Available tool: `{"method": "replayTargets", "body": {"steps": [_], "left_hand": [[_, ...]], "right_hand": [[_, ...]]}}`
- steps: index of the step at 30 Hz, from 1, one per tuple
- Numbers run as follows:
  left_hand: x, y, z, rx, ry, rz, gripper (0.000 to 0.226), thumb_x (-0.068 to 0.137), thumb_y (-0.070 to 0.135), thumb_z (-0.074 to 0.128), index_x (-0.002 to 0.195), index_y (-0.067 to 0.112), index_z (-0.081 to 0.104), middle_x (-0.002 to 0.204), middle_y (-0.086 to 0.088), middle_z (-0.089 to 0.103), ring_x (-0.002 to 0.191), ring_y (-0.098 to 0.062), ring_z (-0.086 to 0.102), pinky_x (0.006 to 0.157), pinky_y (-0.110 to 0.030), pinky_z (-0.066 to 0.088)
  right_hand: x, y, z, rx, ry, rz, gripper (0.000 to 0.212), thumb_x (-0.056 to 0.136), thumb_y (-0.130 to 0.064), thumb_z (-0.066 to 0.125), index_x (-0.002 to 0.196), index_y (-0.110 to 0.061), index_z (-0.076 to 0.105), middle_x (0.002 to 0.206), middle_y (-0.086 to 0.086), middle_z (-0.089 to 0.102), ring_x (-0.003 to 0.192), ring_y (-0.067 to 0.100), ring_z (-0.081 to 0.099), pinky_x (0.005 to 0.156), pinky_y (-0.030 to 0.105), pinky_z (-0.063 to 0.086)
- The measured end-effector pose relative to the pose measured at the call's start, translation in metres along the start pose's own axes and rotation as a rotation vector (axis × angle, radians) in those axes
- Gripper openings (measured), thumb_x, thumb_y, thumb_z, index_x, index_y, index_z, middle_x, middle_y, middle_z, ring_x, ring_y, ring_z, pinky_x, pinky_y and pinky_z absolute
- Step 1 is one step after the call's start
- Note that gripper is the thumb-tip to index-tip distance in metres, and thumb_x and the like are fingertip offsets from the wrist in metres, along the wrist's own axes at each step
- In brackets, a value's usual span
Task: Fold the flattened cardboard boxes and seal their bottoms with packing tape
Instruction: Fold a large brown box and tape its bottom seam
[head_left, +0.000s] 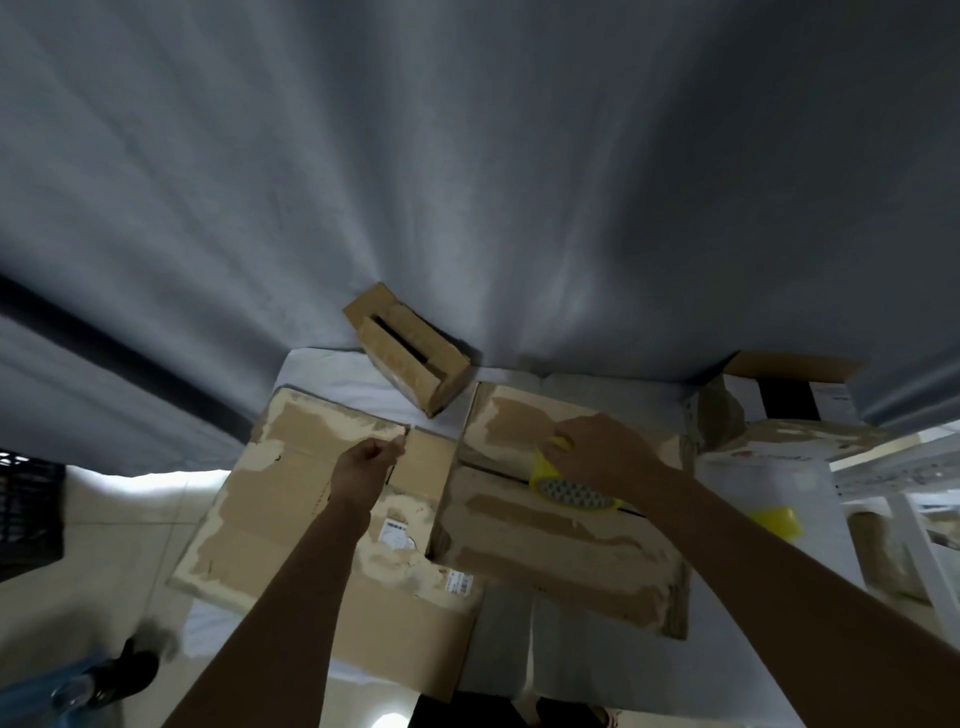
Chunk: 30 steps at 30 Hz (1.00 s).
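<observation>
While illegible, white printed labels (396, 534) on flattened cardboard (291, 499).

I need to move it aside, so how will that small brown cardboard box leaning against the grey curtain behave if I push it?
The small brown cardboard box stands tilted on an edge, so it probably tips flat. It looks empty through its slot, so it is likely light. The pale table cover may let it slide.

R hand (597, 447) grips tape roll (566, 480); L hand (366, 460) pinching.
</observation>
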<state>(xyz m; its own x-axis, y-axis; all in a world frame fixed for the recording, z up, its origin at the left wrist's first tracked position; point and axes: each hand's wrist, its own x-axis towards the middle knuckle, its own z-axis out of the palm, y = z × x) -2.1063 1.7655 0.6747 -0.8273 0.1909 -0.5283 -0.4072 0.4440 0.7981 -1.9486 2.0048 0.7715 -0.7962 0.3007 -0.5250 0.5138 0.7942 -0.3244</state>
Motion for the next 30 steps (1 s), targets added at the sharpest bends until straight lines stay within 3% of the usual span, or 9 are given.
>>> {"method": "replayTargets", "body": {"steps": [5,10,13,16,20,25,26,28,30], "left_hand": [[0.008,-0.011,0.005,0.039,-0.034,-0.019,0.022,0.088,0.030,0.070,0.074,0.012,0.070,0.070,-0.001,0.061,0.069,-0.016,0.051,0.068,-0.030,0.037],[0.015,-0.020,0.011,0.077,-0.064,-0.033,0.024,0.088,0.030,0.070,0.070,0.014,0.068,0.069,-0.001,0.060,0.069,-0.018,0.051,0.065,-0.029,0.038],[0.017,-0.022,0.017,0.065,-0.061,-0.027,0.021,0.089,0.027,0.068,0.077,0.010,0.070,0.072,-0.001,0.060,0.069,-0.016,0.050,0.063,-0.028,0.038],[0.021,-0.025,0.023,0.069,-0.080,-0.021,0.021,0.090,0.029,0.068,0.079,0.011,0.070,0.073,-0.002,0.060,0.069,-0.015,0.050,0.063,-0.029,0.038],[0.023,-0.041,0.036,0.087,-0.118,-0.056,0.023,0.092,0.031,0.065,0.077,0.014,0.070,0.079,-0.005,0.064,0.073,-0.019,0.055,0.070,-0.031,0.042],[0.018,-0.054,0.063,0.139,-0.251,-0.092,0.029,0.098,0.033,0.056,0.078,0.013,0.062,0.080,-0.012,0.064,0.076,-0.028,0.059,0.066,-0.033,0.044],[0.022,-0.058,0.066,0.159,-0.255,-0.089,0.027,0.098,0.031,0.056,0.082,0.011,0.064,0.088,-0.016,0.065,0.081,-0.030,0.060,0.068,-0.035,0.046],[0.028,-0.063,0.070,0.244,-0.234,-0.098,0.022,0.096,0.019,0.060,0.109,0.002,0.063,0.125,-0.021,0.054,0.098,-0.034,0.058,0.079,-0.040,0.051],[0.030,-0.067,0.068,0.271,-0.189,-0.170,0.042,0.094,0.008,0.061,0.133,-0.001,0.049,0.145,-0.016,0.034,0.095,-0.029,0.057,0.079,-0.035,0.052]], "right_hand": [[0.005,0.004,0.007,-0.010,-0.019,0.047,0.055,0.100,-0.047,0.037,0.143,-0.014,0.044,0.146,0.008,0.045,0.130,0.028,0.044,0.108,0.040,0.037],[0.006,0.000,0.008,-0.026,-0.021,0.062,0.051,0.101,-0.045,0.038,0.135,-0.010,0.051,0.136,0.011,0.053,0.122,0.030,0.051,0.102,0.043,0.042],[0.006,0.001,0.010,0.000,0.012,0.064,0.042,0.099,-0.044,0.041,0.115,-0.011,0.060,0.111,0.011,0.062,0.105,0.031,0.058,0.090,0.041,0.048],[0.007,0.003,0.011,0.007,0.032,0.066,0.033,0.098,-0.044,0.042,0.092,-0.014,0.056,0.089,0.007,0.057,0.088,0.028,0.057,0.080,0.037,0.049],[0.006,0.001,0.011,-0.008,0.006,0.065,0.039,0.099,-0.045,0.041,0.102,-0.012,0.060,0.094,0.007,0.057,0.088,0.027,0.055,0.082,0.038,0.048],[0.006,0.004,0.013,0.000,-0.006,0.063,0.037,0.099,-0.045,0.041,0.097,-0.013,0.058,0.090,0.005,0.055,0.082,0.024,0.050,0.081,0.037,0.048],[0.005,0.006,0.014,-0.001,-0.007,0.069,0.037,0.099,-0.045,0.041,0.096,-0.013,0.057,0.091,0.005,0.055,0.083,0.025,0.052,0.082,0.037,0.048],[0.005,0.008,0.014,-0.006,0.003,0.065,0.036,0.099,-0.045,0.041,0.094,-0.014,0.057,0.089,0.005,0.055,0.087,0.026,0.054,0.082,0.037,0.048],[0.005,0.010,0.015,0.014,0.030,0.042,0.033,0.099,-0.047,0.042,0.088,-0.018,0.052,0.080,-0.001,0.048,0.083,0.024,0.051,0.079,0.036,0.046]]}}
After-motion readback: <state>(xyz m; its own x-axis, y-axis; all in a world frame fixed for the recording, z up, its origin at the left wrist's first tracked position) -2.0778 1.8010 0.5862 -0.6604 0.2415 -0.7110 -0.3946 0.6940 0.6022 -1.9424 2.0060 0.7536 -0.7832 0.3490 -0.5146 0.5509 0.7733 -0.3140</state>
